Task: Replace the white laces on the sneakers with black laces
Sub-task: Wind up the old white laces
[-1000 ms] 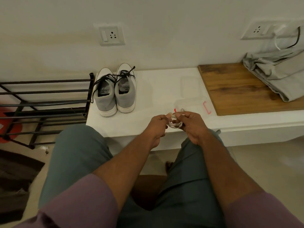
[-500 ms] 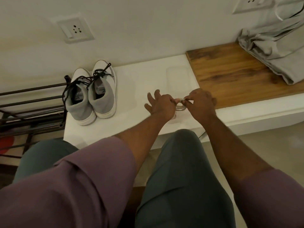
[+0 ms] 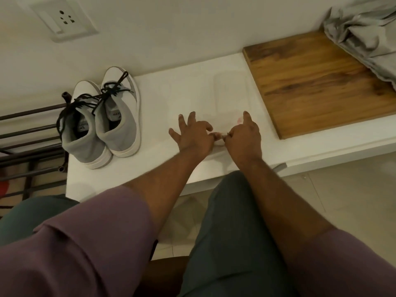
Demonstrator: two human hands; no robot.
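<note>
Head view. Sneakers (image 3: pixel 102 118): pair, far left of tabletop (image 3: pixel 171 93), already threaded with black laces (image 3: pixel 102 95). Your left hand (image 3: pixel 192 136) and right hand (image 3: pixel 244 136) each pinch a small white lace bundle (image 3: pixel 218 137) between them, other fingers spread. Step, as judged: stowing removed laces; next, set them down. Containers: none discernible.

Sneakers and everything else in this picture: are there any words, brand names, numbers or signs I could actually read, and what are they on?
Nothing can be read here.
Left sneaker: dark print on the insole label, too blurred to read.
Right sneaker: dark print on the insole label, too small and blurred to read.
Wall socket: only holes and a switch, no lettering visible.
Wooden board and grey cloth: no text visible.
</note>
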